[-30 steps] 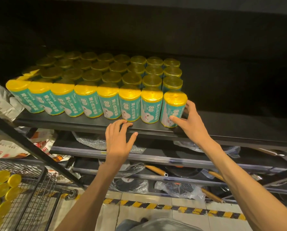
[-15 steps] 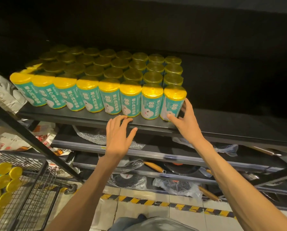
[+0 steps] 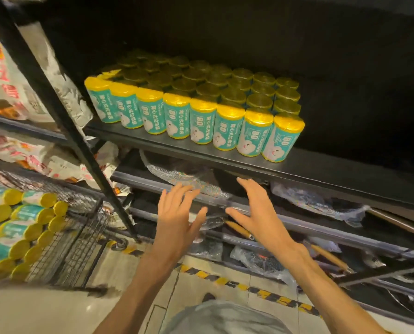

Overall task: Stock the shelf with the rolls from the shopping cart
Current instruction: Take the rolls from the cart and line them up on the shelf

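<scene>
Several rows of teal rolls with yellow ends (image 3: 201, 109) stand upright on the black shelf (image 3: 333, 172). The rightmost front roll (image 3: 282, 138) stands at the row's end. More rolls (image 3: 20, 227) lie stacked in the wire shopping cart (image 3: 80, 239) at the lower left. My left hand (image 3: 177, 218) and my right hand (image 3: 256, 213) hover below the shelf edge, fingers spread and straight, holding nothing and touching nothing.
A slanted black shelf post (image 3: 64, 116) runs between cart and shelf. Lower shelves hold plastic-wrapped pans with wooden handles (image 3: 239, 230). Printed bags (image 3: 20, 155) fill the left rack. The shelf's right part is bare. Yellow-black floor tape (image 3: 261, 289) lines the base.
Both hands have dropped away from the shelf edge and the rightmost roll, and now hang lower in front of the lower shelves. The view has swung left, showing more of the cart.
</scene>
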